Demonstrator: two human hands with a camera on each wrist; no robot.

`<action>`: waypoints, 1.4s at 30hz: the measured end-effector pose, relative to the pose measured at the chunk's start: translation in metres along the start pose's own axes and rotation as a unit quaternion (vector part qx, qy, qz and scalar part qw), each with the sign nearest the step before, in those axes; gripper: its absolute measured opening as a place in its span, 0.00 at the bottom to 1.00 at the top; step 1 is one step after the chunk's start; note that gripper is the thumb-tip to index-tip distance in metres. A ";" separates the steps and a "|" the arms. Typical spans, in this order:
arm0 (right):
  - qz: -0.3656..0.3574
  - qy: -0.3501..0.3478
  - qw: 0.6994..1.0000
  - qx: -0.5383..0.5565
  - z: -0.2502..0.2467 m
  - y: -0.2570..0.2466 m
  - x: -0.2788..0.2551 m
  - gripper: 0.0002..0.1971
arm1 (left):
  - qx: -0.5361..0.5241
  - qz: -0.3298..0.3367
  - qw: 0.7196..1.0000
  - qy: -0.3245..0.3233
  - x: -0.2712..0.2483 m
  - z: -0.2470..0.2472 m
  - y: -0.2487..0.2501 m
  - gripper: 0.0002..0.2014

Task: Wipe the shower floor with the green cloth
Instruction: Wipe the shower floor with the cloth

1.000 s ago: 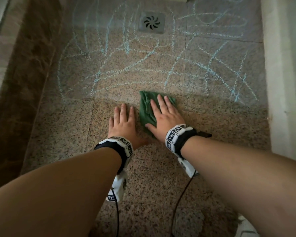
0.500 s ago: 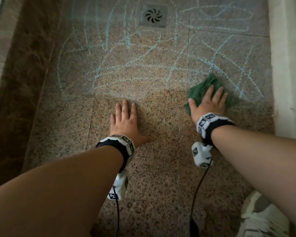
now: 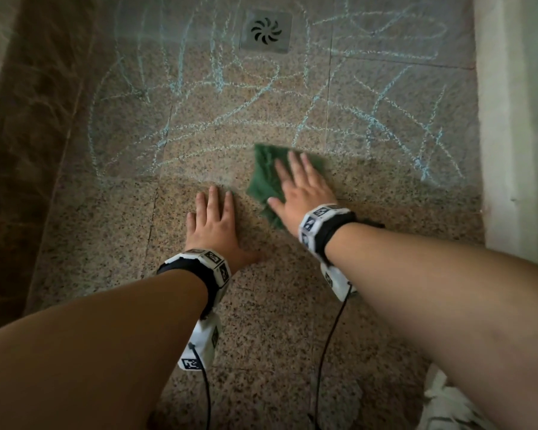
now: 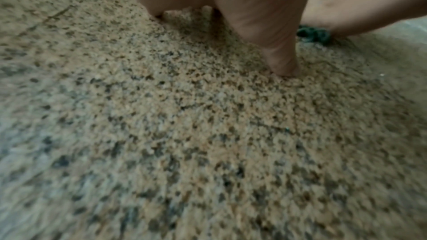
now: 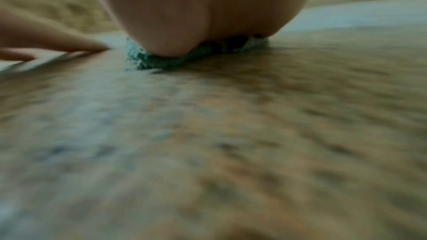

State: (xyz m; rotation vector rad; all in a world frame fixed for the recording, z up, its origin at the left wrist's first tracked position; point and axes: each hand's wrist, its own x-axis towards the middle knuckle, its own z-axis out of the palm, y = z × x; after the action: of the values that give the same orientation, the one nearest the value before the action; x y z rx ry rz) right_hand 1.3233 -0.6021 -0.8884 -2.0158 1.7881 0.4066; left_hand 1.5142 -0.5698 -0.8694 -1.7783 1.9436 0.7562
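Note:
A crumpled green cloth (image 3: pixel 263 178) lies on the speckled granite shower floor (image 3: pixel 277 305), and my right hand (image 3: pixel 298 184) presses flat on it with straight, spread fingers. The cloth's edge shows under the palm in the right wrist view (image 5: pixel 161 59) and as a dark scrap in the left wrist view (image 4: pixel 312 33). My left hand (image 3: pixel 213 221) rests flat on bare floor just left of the cloth, fingers straight, thumb out to the right. Pale blue chalk scribbles (image 3: pixel 230 85) cover the floor beyond both hands, right up to the cloth's far edge.
A square metal drain (image 3: pixel 266 31) sits at the far middle. A dark brown marble kerb (image 3: pixel 28 135) runs along the left and a pale wall (image 3: pixel 516 119) along the right. A white shoe (image 3: pixel 448 405) shows at the bottom right. Cables trail from both wrist units.
Half a second ago my right hand and the cloth were far right near the wall; they have swept back left toward the middle. The left hand has stayed planted.

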 end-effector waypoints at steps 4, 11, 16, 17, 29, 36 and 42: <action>0.216 0.017 0.975 0.039 0.003 0.094 -0.030 0.38 | 0.002 -0.002 1.000 -0.012 0.000 -0.002 0.001 0.72; 0.464 0.017 0.879 0.111 0.014 0.181 -0.071 0.37 | 0.017 0.002 1.000 -0.006 -0.002 -0.002 0.006 0.70; 0.381 0.043 0.917 0.112 0.012 0.127 -0.065 0.37 | 0.046 0.055 0.997 -0.008 -0.004 0.005 0.034 0.66; 0.336 0.044 0.936 0.093 0.012 0.111 -0.064 0.37 | 0.052 0.063 0.997 -0.010 -0.005 0.007 0.044 0.65; 0.184 0.031 0.980 0.062 0.025 0.117 -0.068 0.35 | 0.058 0.041 0.997 -0.012 0.005 0.021 0.100 0.67; 0.409 0.041 0.902 0.131 0.029 0.197 -0.097 0.36 | 0.059 0.045 0.997 -0.006 0.005 0.021 0.098 0.68; 0.388 0.086 0.905 0.149 0.034 0.200 -0.096 0.35 | 0.063 0.041 0.997 -0.010 0.005 0.018 0.101 0.68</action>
State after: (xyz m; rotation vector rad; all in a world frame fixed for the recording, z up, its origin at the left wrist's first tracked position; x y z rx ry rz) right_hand 1.1145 -0.5197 -0.8946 -1.0939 2.5436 0.1530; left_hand 1.4127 -0.5573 -0.8741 -1.6197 2.0161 0.6596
